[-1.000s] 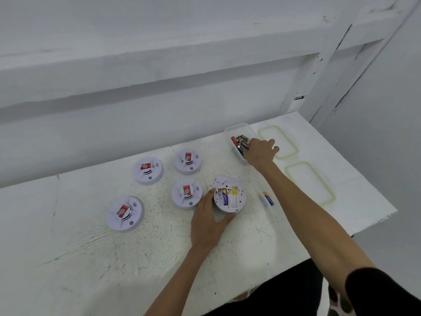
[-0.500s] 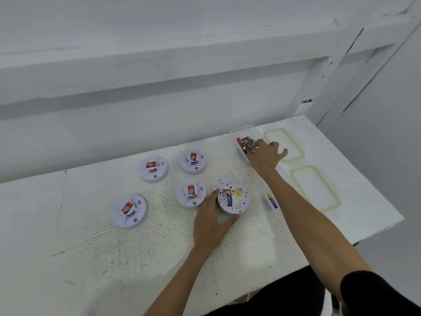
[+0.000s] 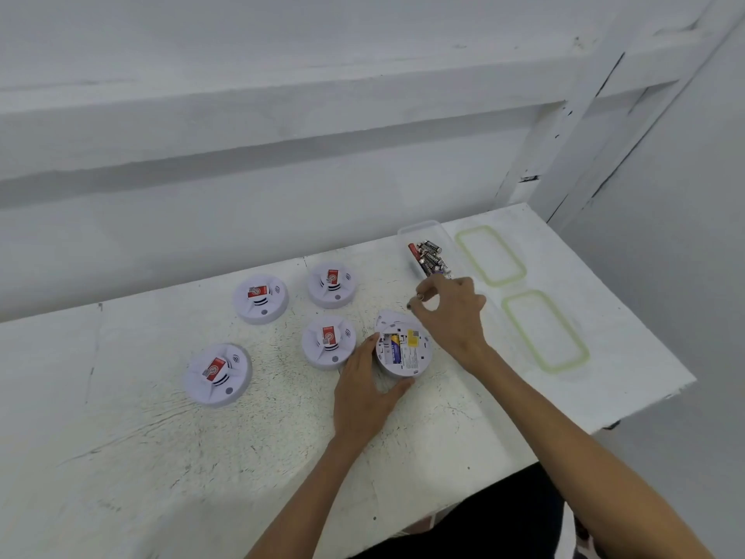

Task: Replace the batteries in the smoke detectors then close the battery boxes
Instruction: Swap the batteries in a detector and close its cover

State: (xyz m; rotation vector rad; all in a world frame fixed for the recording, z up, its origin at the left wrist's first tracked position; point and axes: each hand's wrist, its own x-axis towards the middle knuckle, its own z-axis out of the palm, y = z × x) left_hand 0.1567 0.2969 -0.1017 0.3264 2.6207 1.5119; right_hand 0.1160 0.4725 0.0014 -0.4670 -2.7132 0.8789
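An upturned smoke detector (image 3: 405,353) lies on the white table, its battery bay open with a blue-and-yellow battery (image 3: 395,344) inside. My left hand (image 3: 363,393) grips its left and near rim. My right hand (image 3: 453,312) hovers just behind it and pinches a small dark battery (image 3: 419,298) between thumb and fingertips. A clear tub (image 3: 419,229) behind that hand holds several batteries (image 3: 430,257). A white cover piece (image 3: 387,317) lies against the detector's far side.
Several other detectors sit face up with red labels: two at the back (image 3: 261,298) (image 3: 331,284), one in the middle (image 3: 328,341), one at the left (image 3: 217,375). Two green-rimmed lids (image 3: 467,236) (image 3: 520,300) lie at the right. The table edge (image 3: 645,405) drops off nearby.
My right hand has left the battery tub and come back toward the open detector, now with a battery pinched in its fingers. My left hand has stayed on the detector.
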